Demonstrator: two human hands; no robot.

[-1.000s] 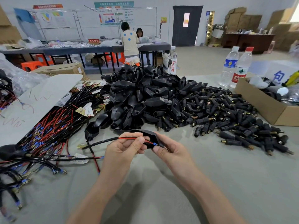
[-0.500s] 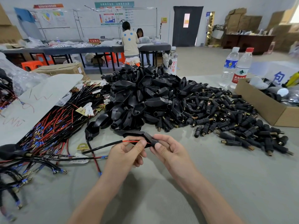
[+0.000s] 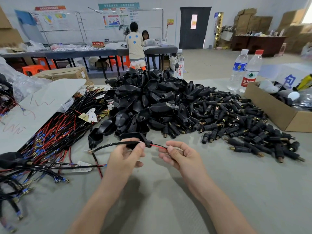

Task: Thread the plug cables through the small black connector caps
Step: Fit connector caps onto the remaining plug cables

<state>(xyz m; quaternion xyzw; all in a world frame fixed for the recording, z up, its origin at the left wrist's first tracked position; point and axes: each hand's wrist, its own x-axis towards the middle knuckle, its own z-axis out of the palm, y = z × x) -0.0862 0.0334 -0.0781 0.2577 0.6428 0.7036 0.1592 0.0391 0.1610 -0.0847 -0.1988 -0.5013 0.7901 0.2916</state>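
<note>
On the table (image 3: 168,208), a heap of connector caps (image 3: 152,102) lies at the centre, with a bundle of cables (image 3: 50,132) to its left and scattered plugs (image 3: 244,125) to its right. A box (image 3: 273,112) sits at the right edge, with two bottles (image 3: 238,71) behind it. In front of the heap, the left hand (image 3: 125,156) holds a cap (image 3: 133,136) and the right hand (image 3: 182,156) pinches the cable (image 3: 108,146) running through it.

The person showed only as two arms above the grey desk (image 3: 253,191). The left hand (image 3: 125,159) and the right hand (image 3: 182,157) were bare, with slim fingers. The left forearm (image 3: 101,198) and the right forearm (image 3: 217,198) were bare too, uncovered along all their visible length over the desk.
</note>
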